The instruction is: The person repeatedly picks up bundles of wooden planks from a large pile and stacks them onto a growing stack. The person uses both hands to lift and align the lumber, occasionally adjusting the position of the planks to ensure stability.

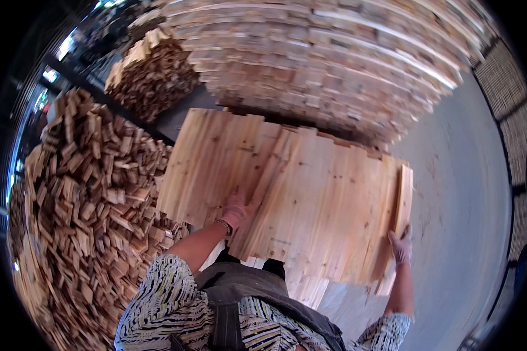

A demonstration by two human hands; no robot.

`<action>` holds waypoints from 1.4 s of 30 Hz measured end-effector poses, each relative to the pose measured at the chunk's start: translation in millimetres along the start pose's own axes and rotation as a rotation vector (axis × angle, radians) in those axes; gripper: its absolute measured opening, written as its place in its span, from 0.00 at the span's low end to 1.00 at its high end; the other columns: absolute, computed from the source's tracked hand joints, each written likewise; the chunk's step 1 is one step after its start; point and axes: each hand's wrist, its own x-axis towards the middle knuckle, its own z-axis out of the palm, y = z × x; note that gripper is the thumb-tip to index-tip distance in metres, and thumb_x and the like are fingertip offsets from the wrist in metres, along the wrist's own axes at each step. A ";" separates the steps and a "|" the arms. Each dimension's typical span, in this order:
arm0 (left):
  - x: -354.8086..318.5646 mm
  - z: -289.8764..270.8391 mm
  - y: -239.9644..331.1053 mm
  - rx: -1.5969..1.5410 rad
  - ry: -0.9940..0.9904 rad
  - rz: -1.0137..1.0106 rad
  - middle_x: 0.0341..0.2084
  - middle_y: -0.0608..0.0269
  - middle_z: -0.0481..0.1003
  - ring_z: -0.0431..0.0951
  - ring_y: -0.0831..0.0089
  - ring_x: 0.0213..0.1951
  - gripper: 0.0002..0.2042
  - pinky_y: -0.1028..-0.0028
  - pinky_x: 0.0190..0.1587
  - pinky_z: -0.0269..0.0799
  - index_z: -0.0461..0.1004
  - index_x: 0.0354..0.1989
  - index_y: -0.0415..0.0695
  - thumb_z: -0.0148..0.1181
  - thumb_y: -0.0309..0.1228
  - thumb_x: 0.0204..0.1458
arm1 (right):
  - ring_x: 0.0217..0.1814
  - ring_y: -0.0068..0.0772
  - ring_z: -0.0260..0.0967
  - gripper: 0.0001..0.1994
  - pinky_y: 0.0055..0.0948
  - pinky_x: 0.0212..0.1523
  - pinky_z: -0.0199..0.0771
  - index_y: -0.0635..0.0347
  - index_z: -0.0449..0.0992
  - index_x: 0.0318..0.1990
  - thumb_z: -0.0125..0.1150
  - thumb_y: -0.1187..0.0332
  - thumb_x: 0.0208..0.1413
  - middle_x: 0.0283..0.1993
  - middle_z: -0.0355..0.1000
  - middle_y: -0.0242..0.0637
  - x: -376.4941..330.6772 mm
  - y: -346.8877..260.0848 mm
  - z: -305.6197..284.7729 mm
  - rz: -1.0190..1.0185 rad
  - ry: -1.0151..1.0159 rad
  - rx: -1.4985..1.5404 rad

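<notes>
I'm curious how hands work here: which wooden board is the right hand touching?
The narrow one at the far right end of the laid-out boards. The right hand is on it; the others lie farther left.

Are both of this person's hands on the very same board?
No, the right hand holds a narrow board at the right edge, while the left hand rests on planks farther left.

The boards [328, 199] lie before the plank stack [322, 64], the wood heap [93, 216] at their left.
</notes>
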 end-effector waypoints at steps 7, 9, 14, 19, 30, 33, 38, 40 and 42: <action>86.9 -130.1 -152.5 0.377 -0.269 -0.368 0.60 0.51 0.72 0.70 0.53 0.62 0.22 0.60 0.65 0.65 0.72 0.58 0.46 0.47 0.47 0.63 | 0.79 0.45 0.48 0.52 0.33 0.76 0.49 0.71 0.44 0.75 0.75 0.64 0.48 0.77 0.50 0.56 5.0 25.5 28.4 -0.043 0.139 -0.136; 121.2 -155.6 -163.6 0.081 0.082 -0.645 0.60 0.46 0.71 0.71 0.55 0.62 0.30 0.58 0.63 0.66 0.68 0.62 0.44 0.50 0.55 0.60 | 0.79 0.45 0.49 0.53 0.33 0.76 0.50 0.70 0.46 0.75 0.75 0.60 0.48 0.76 0.51 0.56 4.2 38.5 22.0 -0.022 0.181 -0.169; 173.3 -132.2 -322.5 -0.256 0.133 -0.591 0.64 0.47 0.69 0.67 0.53 0.67 0.41 0.60 0.65 0.63 0.61 0.68 0.39 0.53 0.63 0.58 | 0.71 0.50 0.63 0.55 0.38 0.69 0.63 0.69 0.47 0.75 0.75 0.49 0.47 0.70 0.62 0.59 16.8 -24.9 27.7 0.178 0.142 -0.392; 212.6 -137.8 -260.9 -0.797 -0.062 -0.510 0.44 0.67 0.78 0.75 0.75 0.43 0.25 0.70 0.48 0.71 0.72 0.58 0.42 0.63 0.48 0.60 | 0.67 0.48 0.67 0.54 0.37 0.65 0.68 0.66 0.49 0.74 0.75 0.48 0.47 0.67 0.66 0.57 -4.9 -11.7 21.8 0.258 0.207 -0.349; 222.8 -148.5 -308.4 -0.742 -0.175 -0.496 0.40 0.70 0.78 0.74 0.79 0.41 0.19 0.73 0.46 0.71 0.76 0.52 0.43 0.66 0.42 0.59 | 0.64 0.48 0.70 0.53 0.37 0.62 0.70 0.68 0.49 0.74 0.74 0.46 0.49 0.64 0.69 0.56 6.1 27.1 28.2 0.141 0.203 -0.141; 206.9 -150.5 -283.3 -0.351 -0.079 -0.570 0.42 0.61 0.79 0.77 0.69 0.43 0.25 0.66 0.48 0.73 0.74 0.56 0.43 0.64 0.49 0.59 | 0.71 0.53 0.63 0.53 0.40 0.67 0.65 0.69 0.55 0.72 0.73 0.42 0.47 0.69 0.63 0.59 0.2 -22.0 44.3 0.290 0.223 -0.414; 182.8 -148.5 -132.3 0.398 0.187 -0.378 0.58 0.46 0.73 0.72 0.48 0.60 0.32 0.55 0.59 0.68 0.69 0.60 0.40 0.63 0.52 0.56 | 0.59 0.52 0.74 0.43 0.42 0.60 0.71 0.71 0.69 0.60 0.77 0.48 0.41 0.55 0.75 0.57 -20.9 -43.5 22.4 0.114 0.358 -0.393; 164.2 -90.2 -125.4 0.159 0.069 0.053 0.67 0.44 0.62 0.61 0.46 0.67 0.40 0.54 0.65 0.61 0.62 0.66 0.39 0.62 0.58 0.54 | 0.57 0.51 0.75 0.42 0.41 0.58 0.72 0.71 0.69 0.61 0.75 0.48 0.45 0.54 0.76 0.58 -50.4 -72.1 11.5 0.072 0.325 -0.218; 111.5 -47.5 -41.4 0.030 0.002 0.295 0.72 0.41 0.52 0.52 0.43 0.72 0.50 0.54 0.71 0.53 0.51 0.73 0.36 0.61 0.62 0.51 | 0.58 0.43 0.72 0.39 0.37 0.59 0.70 0.70 0.66 0.64 0.71 0.49 0.52 0.57 0.74 0.52 -102.0 -72.3 2.3 0.169 0.276 -0.006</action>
